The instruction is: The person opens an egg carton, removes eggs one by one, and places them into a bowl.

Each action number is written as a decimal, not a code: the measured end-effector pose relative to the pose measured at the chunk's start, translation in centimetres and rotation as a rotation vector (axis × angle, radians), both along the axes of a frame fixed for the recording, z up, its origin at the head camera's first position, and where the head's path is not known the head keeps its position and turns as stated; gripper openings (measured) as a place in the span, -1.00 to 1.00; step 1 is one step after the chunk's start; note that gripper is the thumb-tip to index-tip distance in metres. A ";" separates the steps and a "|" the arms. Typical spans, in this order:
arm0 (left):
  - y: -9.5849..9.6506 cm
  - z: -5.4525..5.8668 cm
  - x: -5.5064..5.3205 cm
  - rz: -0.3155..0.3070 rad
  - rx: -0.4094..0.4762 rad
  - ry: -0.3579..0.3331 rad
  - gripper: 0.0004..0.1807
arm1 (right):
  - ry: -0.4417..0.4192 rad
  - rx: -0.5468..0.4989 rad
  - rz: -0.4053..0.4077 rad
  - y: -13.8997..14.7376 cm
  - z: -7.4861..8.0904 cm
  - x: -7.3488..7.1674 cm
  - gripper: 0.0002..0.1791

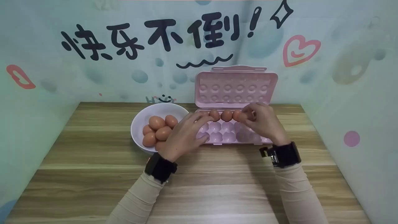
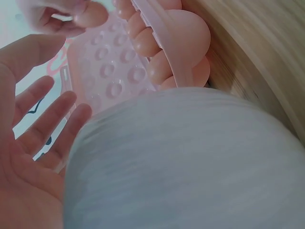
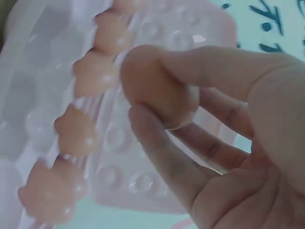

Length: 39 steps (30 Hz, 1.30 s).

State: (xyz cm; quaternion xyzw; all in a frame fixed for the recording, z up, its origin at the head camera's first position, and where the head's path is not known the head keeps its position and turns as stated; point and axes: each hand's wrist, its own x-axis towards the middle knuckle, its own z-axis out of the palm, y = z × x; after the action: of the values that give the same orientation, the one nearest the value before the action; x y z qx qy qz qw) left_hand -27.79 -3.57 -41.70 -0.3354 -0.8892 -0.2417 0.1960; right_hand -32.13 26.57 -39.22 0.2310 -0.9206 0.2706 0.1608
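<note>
My right hand (image 1: 262, 121) pinches a brown egg (image 3: 157, 86) between thumb and fingers, over the right part of a pink egg carton (image 1: 229, 137). The carton lies with its lid (image 1: 236, 82) raised at the back. Along its rear row sit several brown eggs (image 1: 226, 115), while the front cups hold none. My left hand (image 1: 185, 135) is over the carton's left end, partly covering it, with its fingers spread and nothing in them in the left wrist view. Beside it, a white bowl (image 1: 136, 132) holds several brown eggs (image 1: 156, 123), some hidden behind this hand.
Everything stands on a wood-grain table (image 1: 205, 189). A pale printed backdrop (image 1: 124, 77) rises behind the carton and along both sides. The bowl is just left of the carton, close to its end. A white sleeve (image 2: 186, 162) fills much of the left wrist view.
</note>
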 end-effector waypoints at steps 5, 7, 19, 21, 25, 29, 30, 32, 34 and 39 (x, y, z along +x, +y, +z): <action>0.1 0.2 0.0 0.000 0.037 0.028 -0.44 | -0.079 -0.106 0.051 -1.6 0.9 0.7 -0.73; 0.1 0.3 0.0 0.013 0.040 0.041 -0.43 | -0.095 -0.119 0.056 -2.2 1.2 1.0 -0.70; 0.6 0.8 0.5 0.036 0.053 0.103 -0.39 | -0.280 -0.273 0.187 -5.4 1.5 2.6 -0.62; 0.8 0.9 0.6 0.026 0.071 0.107 -0.40 | -0.292 -0.296 0.228 -5.7 1.4 2.7 -0.61; 1.0 1.1 0.7 0.009 0.095 0.110 -0.47 | -0.318 -0.318 0.268 -6.3 1.3 3.0 -0.60; 1.1 1.1 0.7 -0.003 0.097 0.112 -0.54 | -0.331 -0.324 0.291 -6.7 1.1 3.1 -0.63; 1.1 1.1 0.7 -0.005 0.095 0.115 -0.55 | -0.332 -0.327 0.298 -6.8 1.1 3.2 -0.63; 1.1 1.1 0.7 -0.010 0.091 0.118 -0.57 | -0.333 -0.334 0.313 -6.9 1.0 3.2 -0.64; 1.1 1.2 0.6 -0.011 0.081 0.121 -0.58 | -0.328 -0.334 0.328 -7.0 1.0 3.2 -0.65; 0.5 1.8 0.6 -0.011 0.070 0.102 -0.59 | -0.309 -0.322 0.364 -6.8 1.2 3.1 -0.64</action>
State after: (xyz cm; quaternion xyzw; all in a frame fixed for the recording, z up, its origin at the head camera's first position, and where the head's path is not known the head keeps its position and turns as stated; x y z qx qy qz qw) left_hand -27.21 -3.04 -39.89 -0.3454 -0.8672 -0.2563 0.2511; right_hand -29.04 19.81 -38.07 0.3201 -0.8227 0.4697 0.0019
